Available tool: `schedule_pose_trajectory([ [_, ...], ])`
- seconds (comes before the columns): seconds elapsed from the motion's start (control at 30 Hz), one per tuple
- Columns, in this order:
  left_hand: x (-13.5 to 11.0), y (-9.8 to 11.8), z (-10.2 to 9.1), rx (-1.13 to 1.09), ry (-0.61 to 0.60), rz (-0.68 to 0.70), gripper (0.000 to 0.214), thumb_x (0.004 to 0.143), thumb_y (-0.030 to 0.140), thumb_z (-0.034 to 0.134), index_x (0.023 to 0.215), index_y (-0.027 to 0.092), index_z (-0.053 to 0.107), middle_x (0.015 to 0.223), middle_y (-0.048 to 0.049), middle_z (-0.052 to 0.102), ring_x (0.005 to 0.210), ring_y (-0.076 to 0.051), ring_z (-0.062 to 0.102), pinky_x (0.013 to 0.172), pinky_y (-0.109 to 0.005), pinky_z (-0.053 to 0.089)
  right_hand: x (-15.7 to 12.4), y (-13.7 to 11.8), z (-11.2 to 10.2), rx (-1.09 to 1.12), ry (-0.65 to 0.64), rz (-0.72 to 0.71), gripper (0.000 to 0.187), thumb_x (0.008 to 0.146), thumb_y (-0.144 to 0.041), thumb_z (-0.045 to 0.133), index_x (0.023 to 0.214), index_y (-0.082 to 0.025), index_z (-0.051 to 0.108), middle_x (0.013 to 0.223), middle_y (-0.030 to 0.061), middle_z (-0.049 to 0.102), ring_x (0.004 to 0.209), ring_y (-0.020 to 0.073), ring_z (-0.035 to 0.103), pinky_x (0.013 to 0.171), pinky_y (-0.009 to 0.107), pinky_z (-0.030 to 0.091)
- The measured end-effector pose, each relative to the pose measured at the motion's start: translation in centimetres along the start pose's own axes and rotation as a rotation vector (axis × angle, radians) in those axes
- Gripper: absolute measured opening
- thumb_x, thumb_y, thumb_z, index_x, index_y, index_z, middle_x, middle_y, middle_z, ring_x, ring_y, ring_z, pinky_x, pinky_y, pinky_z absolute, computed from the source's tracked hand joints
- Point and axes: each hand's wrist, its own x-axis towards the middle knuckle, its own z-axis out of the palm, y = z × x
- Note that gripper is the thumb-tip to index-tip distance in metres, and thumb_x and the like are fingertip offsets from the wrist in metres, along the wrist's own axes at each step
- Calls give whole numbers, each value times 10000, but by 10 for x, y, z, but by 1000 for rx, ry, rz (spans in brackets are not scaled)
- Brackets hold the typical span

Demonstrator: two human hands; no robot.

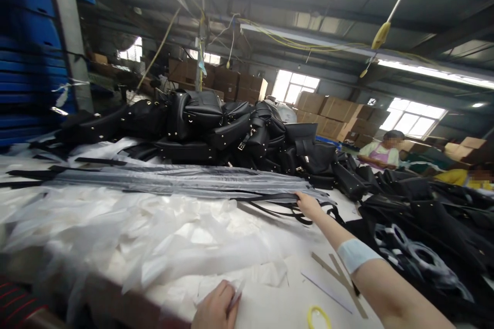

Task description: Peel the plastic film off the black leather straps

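Note:
My right hand (309, 205) is stretched far across the table, its fingers closed on the end of a bunch of black straps (270, 204). Just beyond lies a long stack of strips in clear plastic sleeves (185, 180), black ends sticking out on the left. Close to me, my left hand (216, 304) has its fingers curled around a thin whitish sheet, paper or plastic, mostly hidden by the hand. Crumpled translucent wrapping (162, 231) covers the table to its left.
Black leather bags (227, 128) are heaped along the back. More black bags (432, 216) and a bundle of clear plastic rings (420, 257) lie right. Nearby are a yellow tape ring (319, 317), flat brown strips (339, 280) and a thin stick (326, 292). Two people sit at far right.

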Motion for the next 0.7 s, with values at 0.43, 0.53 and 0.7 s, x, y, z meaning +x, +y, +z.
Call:
schedule_pose_trajectory([
  [0.43,80,114,-112,-211,108,255,146,892,293,618,774,237,684,789,-2,729,1360,-328,419,1138,-611,-86,-145,-21,-100,632,-210,-253,507,787,-661,581,699,-169,670,639,9,548,625,148,479,576,263,355],
  [0.53,110,143,-110,-176,-123,431,169,848,338,678,721,230,703,795,-3,746,1356,-337,416,1126,-608,-91,-167,-23,-105,690,-261,-322,531,780,-671,596,644,-161,654,624,10,528,614,141,464,575,263,350],
  [0.7,133,163,-90,84,-637,641,209,752,391,757,677,197,748,682,-58,734,851,-257,655,1018,-496,307,-178,10,-112,567,-42,-297,657,740,-756,566,451,-172,490,513,-12,418,526,113,381,523,261,296],
])
